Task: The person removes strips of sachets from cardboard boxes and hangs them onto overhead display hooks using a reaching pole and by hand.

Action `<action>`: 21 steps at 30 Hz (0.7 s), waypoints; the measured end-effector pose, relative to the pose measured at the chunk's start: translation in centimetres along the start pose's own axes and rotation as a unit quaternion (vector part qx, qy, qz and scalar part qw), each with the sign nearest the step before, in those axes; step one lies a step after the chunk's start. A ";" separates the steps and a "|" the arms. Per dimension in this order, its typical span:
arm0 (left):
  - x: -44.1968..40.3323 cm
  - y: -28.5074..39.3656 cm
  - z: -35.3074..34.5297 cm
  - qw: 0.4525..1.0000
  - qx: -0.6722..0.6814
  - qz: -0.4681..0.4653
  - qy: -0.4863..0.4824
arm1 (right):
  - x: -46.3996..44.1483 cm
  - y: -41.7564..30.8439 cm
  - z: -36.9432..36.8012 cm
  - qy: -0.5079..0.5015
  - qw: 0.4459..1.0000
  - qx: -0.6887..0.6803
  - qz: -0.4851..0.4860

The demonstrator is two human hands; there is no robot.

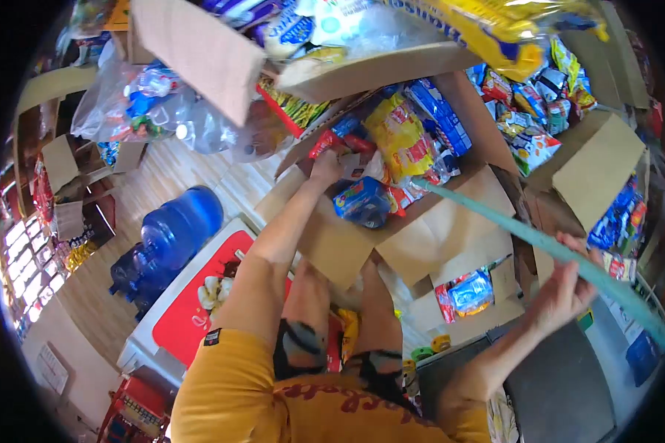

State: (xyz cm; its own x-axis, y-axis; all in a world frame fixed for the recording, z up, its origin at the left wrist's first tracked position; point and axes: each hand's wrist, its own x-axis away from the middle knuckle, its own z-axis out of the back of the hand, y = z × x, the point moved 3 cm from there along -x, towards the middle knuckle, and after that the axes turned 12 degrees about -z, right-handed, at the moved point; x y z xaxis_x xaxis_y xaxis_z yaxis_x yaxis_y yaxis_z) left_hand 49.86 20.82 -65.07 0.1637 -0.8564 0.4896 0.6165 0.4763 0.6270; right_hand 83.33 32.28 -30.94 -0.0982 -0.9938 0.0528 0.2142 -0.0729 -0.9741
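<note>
My left hand [328, 168] reaches into an open cardboard box [488, 140], its fingers closed at a red packet [322, 143]; the fingertips are partly hidden. Close by in the box lie a yellow bag [399, 133], a long blue pack [439, 114] and a blue plastic-wrapped pack [362, 201], which sits near the front flap. Over at the right, my right hand [565, 288] is wrapped round a long green pole [517, 230]. The pole slants from the lower right, and its far end rests over the box contents by the yellow bag.
Another carton [591, 159] full of snack packets stands at the right. Overhead are a box flap [199, 55] and a yellow package [488, 33]. Blue water jugs [181, 225] and a red-and-white cooler [188, 299] are at my left. A small box [488, 321] holds packets.
</note>
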 end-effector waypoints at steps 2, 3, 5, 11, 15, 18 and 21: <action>-4.6 -4.8 -4.2 0.998 -0.010 -0.053 -0.018 | -0.6 1.0 0.6 0.004 0.999 0.017 0.047; -6.0 -5.4 -4.9 0.997 -0.054 -0.063 -0.006 | -0.7 1.5 0.8 -0.003 0.998 0.004 0.060; -8.2 -6.7 -6.0 0.987 -0.146 -0.072 -0.011 | -1.0 2.5 1.4 -0.015 0.997 -0.024 0.071; -7.8 -9.9 -8.4 0.908 -0.399 -0.084 -0.095 | -2.3 3.8 1.7 -0.103 0.990 -0.088 0.036; -3.4 -4.7 -6.1 0.925 -0.333 -0.012 -0.182 | -2.9 3.7 0.2 -0.079 0.994 -0.064 0.050; 1.9 -2.2 -7.5 0.926 -0.351 -0.096 -0.097 | -3.3 4.0 -1.2 -0.109 0.991 -0.074 0.038; 2.7 -4.9 -10.5 0.992 -0.121 -0.033 0.008 | -3.2 5.4 -4.5 -0.087 0.994 -0.061 0.005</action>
State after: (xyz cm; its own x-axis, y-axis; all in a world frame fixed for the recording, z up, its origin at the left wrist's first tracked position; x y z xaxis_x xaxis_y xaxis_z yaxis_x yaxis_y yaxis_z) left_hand 55.35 14.06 -73.15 0.1273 -0.8880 0.4418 0.7934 0.3585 0.4920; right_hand 80.45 35.46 -37.36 0.0744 -0.9947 0.0707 0.0937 -0.0636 -0.9936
